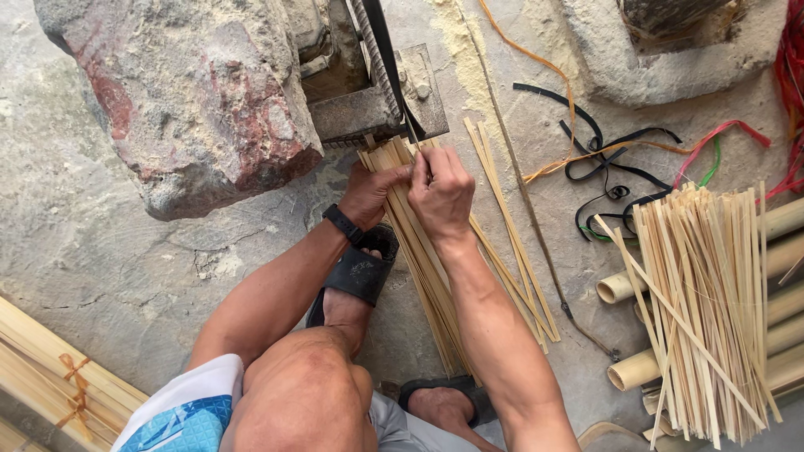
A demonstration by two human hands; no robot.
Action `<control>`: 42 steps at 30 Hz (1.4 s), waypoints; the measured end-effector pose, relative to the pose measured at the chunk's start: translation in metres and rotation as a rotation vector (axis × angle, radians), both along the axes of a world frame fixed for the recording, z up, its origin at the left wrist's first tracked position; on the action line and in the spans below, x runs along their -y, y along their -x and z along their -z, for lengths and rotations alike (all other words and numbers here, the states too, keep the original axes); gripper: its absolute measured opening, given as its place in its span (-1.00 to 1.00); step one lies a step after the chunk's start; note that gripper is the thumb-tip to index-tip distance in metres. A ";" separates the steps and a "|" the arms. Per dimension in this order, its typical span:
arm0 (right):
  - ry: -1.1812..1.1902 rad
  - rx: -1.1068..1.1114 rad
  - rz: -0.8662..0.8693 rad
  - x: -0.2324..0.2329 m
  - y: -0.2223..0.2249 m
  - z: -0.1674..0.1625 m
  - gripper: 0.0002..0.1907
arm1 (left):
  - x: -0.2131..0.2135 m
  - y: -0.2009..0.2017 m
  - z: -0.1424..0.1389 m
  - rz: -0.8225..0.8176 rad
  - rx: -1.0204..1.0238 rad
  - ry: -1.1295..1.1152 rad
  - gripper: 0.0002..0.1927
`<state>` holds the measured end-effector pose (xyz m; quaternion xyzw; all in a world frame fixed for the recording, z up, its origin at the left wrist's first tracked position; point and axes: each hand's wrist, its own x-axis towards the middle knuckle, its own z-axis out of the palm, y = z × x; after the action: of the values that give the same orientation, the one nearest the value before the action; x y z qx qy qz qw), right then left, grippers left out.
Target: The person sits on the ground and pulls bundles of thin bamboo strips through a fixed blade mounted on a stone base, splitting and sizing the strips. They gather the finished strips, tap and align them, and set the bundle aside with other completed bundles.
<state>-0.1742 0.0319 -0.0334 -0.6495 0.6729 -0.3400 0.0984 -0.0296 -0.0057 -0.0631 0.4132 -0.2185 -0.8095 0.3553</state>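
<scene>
My left hand [368,192], with a black band at the wrist, grips the upper end of a bundle of thin bamboo strips [427,268] lying on the concrete between my feet. My right hand [442,194] pinches the same strip ends from the other side, just below a rusty metal block with a blade [377,113]. The strip tips rest against that metal block. Both hands touch each other over the bundle.
A large reddish-grey stone [193,92] stands at upper left beside the metal block. Loose strips [511,234] lie to the right, then a big pile of strips [712,310] on bamboo tubes [636,368]. Black and coloured bands [611,167] lie beyond. Tied strip bundles [59,368] sit lower left.
</scene>
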 end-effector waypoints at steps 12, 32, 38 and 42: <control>-0.047 0.039 -0.033 -0.072 0.028 -0.020 -0.82 | 0.001 0.005 -0.015 0.038 -0.050 0.015 -0.62; 0.091 -0.221 0.018 -0.068 0.021 -0.039 -0.73 | 0.001 -0.008 -0.012 0.066 -0.059 0.013 -0.62; -0.258 0.444 0.114 -0.073 0.011 -0.040 -0.91 | -0.001 -0.010 -0.012 0.055 -0.094 0.007 -0.60; -0.171 0.435 0.033 -0.070 0.014 -0.036 -0.92 | -0.001 -0.014 -0.007 0.043 -0.113 0.004 -0.63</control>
<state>-0.1882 0.1017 0.0024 -0.5392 0.6727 -0.4152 0.2905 -0.0152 -0.0044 -0.0563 0.3614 -0.2084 -0.8386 0.3503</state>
